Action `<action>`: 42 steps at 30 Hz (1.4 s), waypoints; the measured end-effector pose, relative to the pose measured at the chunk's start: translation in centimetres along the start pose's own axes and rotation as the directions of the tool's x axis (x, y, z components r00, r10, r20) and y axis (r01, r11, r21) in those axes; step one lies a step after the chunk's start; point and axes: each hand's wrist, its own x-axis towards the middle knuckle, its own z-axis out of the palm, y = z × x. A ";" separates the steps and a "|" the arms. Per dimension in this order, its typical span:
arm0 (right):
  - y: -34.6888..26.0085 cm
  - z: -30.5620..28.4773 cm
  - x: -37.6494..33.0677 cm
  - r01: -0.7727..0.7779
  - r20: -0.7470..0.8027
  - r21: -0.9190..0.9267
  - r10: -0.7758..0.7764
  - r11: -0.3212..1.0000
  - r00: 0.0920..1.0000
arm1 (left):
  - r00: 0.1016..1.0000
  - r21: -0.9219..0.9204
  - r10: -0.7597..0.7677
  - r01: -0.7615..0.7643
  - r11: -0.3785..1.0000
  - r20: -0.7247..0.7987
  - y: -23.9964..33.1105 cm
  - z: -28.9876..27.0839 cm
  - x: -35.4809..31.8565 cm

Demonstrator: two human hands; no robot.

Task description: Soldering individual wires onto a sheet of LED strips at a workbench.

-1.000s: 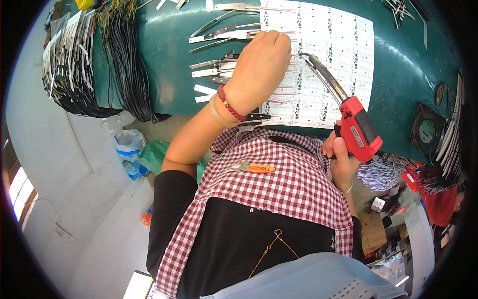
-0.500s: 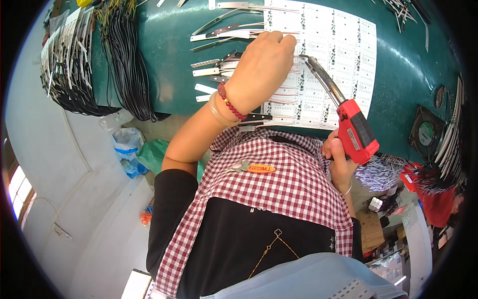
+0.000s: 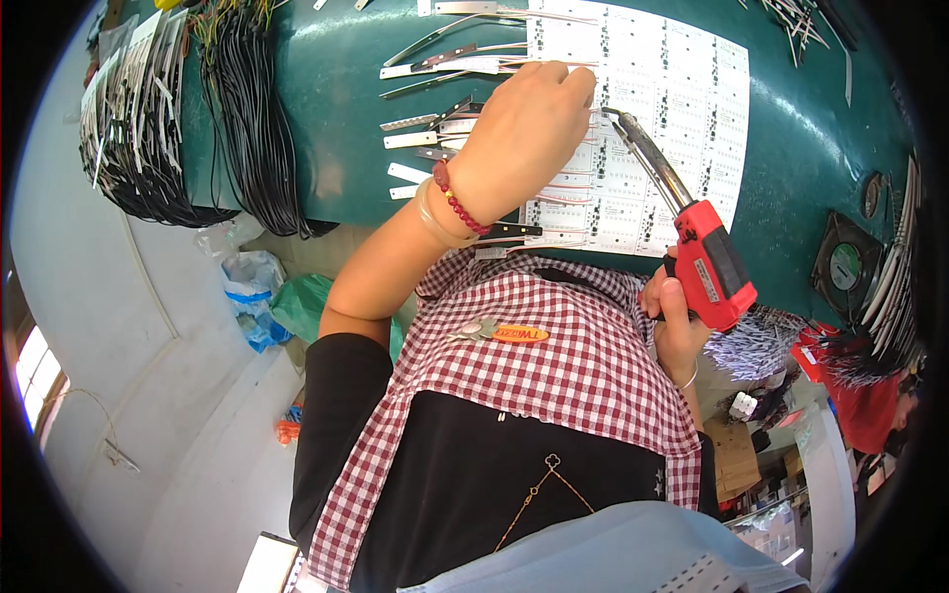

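left hand (image 3: 519,138) fingers pressed flat on white panel (image 3: 643,119) | right hand (image 3: 677,326) fingers clenched around red soldering gun (image 3: 707,267) | tip just beside left fingertips

On your green bench (image 3: 336,119) you see a bundle of black cables (image 3: 247,128) hanging over the edge at the left, beside white wires (image 3: 124,119). A small black fan (image 3: 845,265) lies at the right. Below, on the floor, there are blue plastic bags (image 3: 247,296).

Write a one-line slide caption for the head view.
Left hand steadies a white circuit panel while the right hand aims a red soldering gun.
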 end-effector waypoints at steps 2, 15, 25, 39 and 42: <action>0.1 0.0 0.1 0.004 0.004 0.003 -0.004 1.000 1.000 | 1.000 -0.001 -0.005 0.005 1.000 0.003 0.0 -0.1 0.0; 0.0 0.7 0.2 0.069 -0.001 0.047 -0.069 0.996 0.998 | 1.000 0.036 0.010 -0.010 0.999 -0.004 -0.4 0.2 0.3; 0.0 0.5 0.2 0.055 0.014 0.128 -0.058 0.990 0.998 | 0.999 0.057 0.025 -0.023 0.998 -0.033 -0.5 0.5 0.4; -0.6 0.3 0.6 0.232 -0.093 0.171 -0.219 0.958 0.971 | 0.984 0.063 0.016 -0.005 0.998 -0.178 -0.7 -3.0 -0.5; -0.6 0.0 0.5 0.259 -0.128 0.200 -0.237 0.945 0.963 | 0.901 0.219 0.033 0.070 0.973 -0.433 -7.4 -7.8 1.0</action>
